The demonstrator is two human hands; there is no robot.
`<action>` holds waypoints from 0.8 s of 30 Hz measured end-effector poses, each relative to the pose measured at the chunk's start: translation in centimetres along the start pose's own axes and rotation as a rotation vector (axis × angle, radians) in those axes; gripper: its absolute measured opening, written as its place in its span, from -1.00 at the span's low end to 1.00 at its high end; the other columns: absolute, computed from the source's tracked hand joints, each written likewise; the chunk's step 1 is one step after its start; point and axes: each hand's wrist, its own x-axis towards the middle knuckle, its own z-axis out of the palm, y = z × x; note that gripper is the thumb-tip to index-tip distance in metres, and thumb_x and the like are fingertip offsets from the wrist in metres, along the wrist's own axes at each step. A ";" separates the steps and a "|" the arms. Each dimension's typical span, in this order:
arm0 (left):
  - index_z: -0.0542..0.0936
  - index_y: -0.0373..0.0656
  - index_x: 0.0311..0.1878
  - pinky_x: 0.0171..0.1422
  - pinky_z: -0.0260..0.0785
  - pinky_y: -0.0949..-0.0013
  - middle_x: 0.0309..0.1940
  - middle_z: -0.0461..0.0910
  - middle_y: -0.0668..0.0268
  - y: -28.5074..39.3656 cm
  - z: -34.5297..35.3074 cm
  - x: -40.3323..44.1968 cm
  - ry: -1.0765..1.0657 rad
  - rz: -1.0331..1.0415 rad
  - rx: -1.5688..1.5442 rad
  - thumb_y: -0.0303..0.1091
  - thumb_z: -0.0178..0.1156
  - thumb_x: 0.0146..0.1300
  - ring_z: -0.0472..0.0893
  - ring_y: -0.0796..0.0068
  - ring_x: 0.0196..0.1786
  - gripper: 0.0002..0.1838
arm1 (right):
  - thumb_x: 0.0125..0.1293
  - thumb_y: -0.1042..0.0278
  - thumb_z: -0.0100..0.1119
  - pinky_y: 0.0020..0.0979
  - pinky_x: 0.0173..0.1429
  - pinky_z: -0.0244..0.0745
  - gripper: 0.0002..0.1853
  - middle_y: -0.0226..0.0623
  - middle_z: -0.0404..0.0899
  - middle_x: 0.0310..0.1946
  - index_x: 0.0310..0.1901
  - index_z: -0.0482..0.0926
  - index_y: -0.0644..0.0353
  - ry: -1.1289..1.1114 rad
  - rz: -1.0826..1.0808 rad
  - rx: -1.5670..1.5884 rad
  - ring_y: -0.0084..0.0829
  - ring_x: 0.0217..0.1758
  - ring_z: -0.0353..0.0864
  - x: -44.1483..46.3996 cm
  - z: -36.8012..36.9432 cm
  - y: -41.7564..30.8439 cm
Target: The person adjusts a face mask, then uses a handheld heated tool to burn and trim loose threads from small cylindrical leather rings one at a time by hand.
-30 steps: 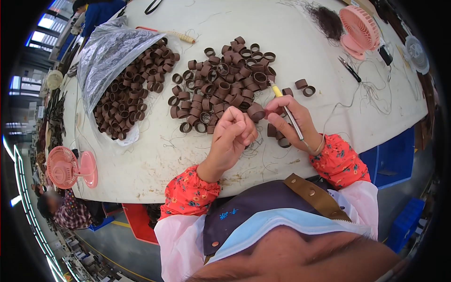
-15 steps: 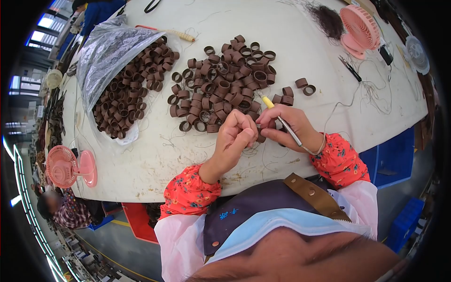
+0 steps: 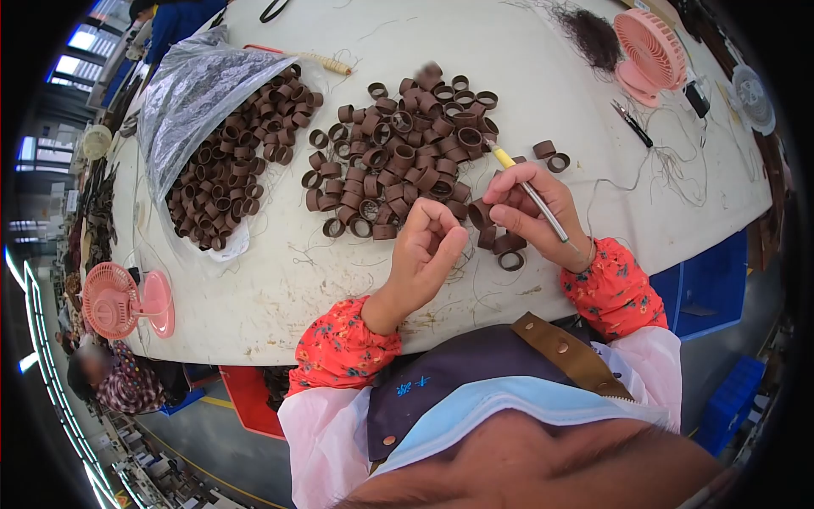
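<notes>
My right hand (image 3: 534, 208) is closed round a metal tool (image 3: 538, 197) with a yellow collar, its tip toward the pile's right edge. Brown rings (image 3: 509, 243) lie just left of and below its fingers. My left hand (image 3: 426, 250) is curled in front of the pile of brown rings (image 3: 403, 157), thumb near the bent index finger; whether anything thin is between them is too small to tell. More rings (image 3: 229, 161) spill from a clear plastic bag (image 3: 199, 81) at the left.
Pink fans (image 3: 650, 53) stand at the back right and left edge (image 3: 112, 301). Black snips (image 3: 632, 124), loose thread and a dark fibre bundle (image 3: 587, 38) lie at the right. An awl-like tool (image 3: 322, 63) is behind. Another person (image 3: 127, 382) sits lower left.
My hands have moved apart; the right one went right and up with the tool. The left thumb and index finger have loosened. A ring near the right fingers now shows among those beside the pile.
</notes>
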 end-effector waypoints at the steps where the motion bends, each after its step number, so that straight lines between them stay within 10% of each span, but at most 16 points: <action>1: 0.32 -0.17 -0.09 -0.34 0.15 0.62 -0.36 0.36 0.45 0.1 0.4 0.1 0.030 -0.036 0.007 -0.47 0.15 0.35 0.26 0.79 -0.39 -0.80 | 0.32 0.57 0.19 -0.57 0.00 0.49 -0.77 -0.36 0.50 -0.11 -0.03 0.42 0.20 -0.002 0.012 0.016 -0.64 -0.09 0.52 0.0 -0.2 -0.1; 24: 0.52 -0.22 -0.14 -0.45 -0.01 0.67 -0.58 0.28 0.67 0.7 -0.4 0.6 0.039 -0.226 0.051 -0.46 0.25 0.31 0.16 0.88 -0.52 -0.87 | 0.51 0.16 -0.02 -0.42 0.17 0.41 -0.64 -0.26 0.55 -0.05 0.13 0.40 0.26 -0.053 -0.054 0.007 -0.52 0.07 0.52 0.2 0.4 -0.1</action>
